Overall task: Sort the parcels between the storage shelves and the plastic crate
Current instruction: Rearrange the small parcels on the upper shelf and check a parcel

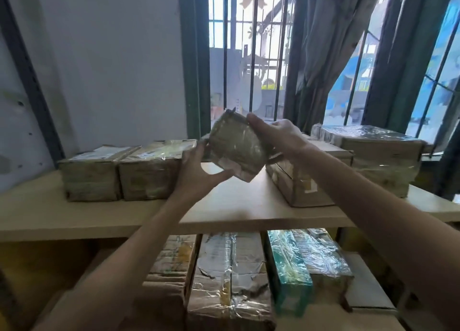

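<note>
Both hands hold a small tape-wrapped cardboard parcel [235,145] tilted in the air above the top shelf board [236,206]. My left hand [199,171] grips its lower left edge, thumb under the bottom corner. My right hand [276,134] grips its upper right side, thumb on the top edge. Two wrapped parcels [124,171] stand side by side at the left of the shelf. At the right lie a brown box [298,181] and a taller wrapped stack [380,156]. No plastic crate is in view.
On the lower shelf [368,293] lie several parcels, among them a taped brown box [229,276] and a teal-ended box [291,276]. A barred window [249,57] with a curtain [323,44] stands behind the shelves. A dark metal upright [32,82] runs up at the left.
</note>
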### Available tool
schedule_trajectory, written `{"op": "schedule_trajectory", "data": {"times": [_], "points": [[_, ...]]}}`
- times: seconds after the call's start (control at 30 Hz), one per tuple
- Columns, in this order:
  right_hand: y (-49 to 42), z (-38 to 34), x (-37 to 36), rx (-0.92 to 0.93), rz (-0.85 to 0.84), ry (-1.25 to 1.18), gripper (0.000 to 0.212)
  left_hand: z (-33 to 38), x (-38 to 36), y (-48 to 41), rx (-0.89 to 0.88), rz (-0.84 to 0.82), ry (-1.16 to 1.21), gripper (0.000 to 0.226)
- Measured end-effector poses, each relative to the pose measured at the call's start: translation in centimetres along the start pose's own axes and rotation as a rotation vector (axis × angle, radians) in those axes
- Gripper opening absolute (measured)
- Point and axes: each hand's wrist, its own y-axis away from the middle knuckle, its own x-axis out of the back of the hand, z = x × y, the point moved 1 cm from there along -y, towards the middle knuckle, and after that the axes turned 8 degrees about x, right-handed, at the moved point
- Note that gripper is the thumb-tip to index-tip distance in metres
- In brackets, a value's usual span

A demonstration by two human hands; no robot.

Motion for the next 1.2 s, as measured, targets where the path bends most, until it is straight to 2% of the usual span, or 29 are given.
{"op": "schedule_trajectory", "data": {"times": [0.1,0.23,0.3,0.37,0.47,0.53,0.63,0.77,0.9,1.07,1.2], "points": [[0.0,-1.0,0.9,-0.061,-0.116,0.006,0.069,0.4,0.7,0.7,-0.109,0.117,-0.090,0.069],[0.1,-1.9,0.3,0.018,-0.205,-0.098,0.069,1.2,1.2,0.8,-0.043,0.162,0.106,0.068],[0.1,-1.8,-0.4,0.093,-0.186,-0.121,0.064,1.6,1.2,0.6,-0.020,0.242,0.122,0.065],[0.1,-1.3,-1.1,0.212,-0.134,-0.025,0.071,2.1,1.0,0.5,0.040,0.287,0.145,0.062],[-0.1,-0.5,-1.6,0.327,-0.069,0.046,0.078,1.9,0.7,0.2,0.148,0.239,0.171,0.067],[-0.5,0.1,-1.7,0.338,-0.043,0.017,0.073,1.6,0.7,0.7,0.117,0.197,0.096,0.081],[-1.0,0.7,-2.0,0.329,0.032,0.042,0.061,1.3,0.5,1.8,0.027,0.163,-0.073,0.095],[-1.3,1.7,-2.3,0.274,0.097,0.061,0.050,1.0,0.4,2.6,-0.049,0.164,-0.016,0.077],[-0.9,2.4,-2.8,0.201,0.087,0.098,0.057,0.4,0.3,2.9,-0.020,0.132,0.002,0.065],[-0.8,3.1,-2.8,0.153,0.080,0.067,0.060,-0.2,-0.3,3.1,0.003,0.096,0.044,0.062],[-0.8,3.9,-2.8,0.094,0.041,0.088,0.073,-0.6,-0.9,3.3,0.041,0.114,0.031,0.061]]}}
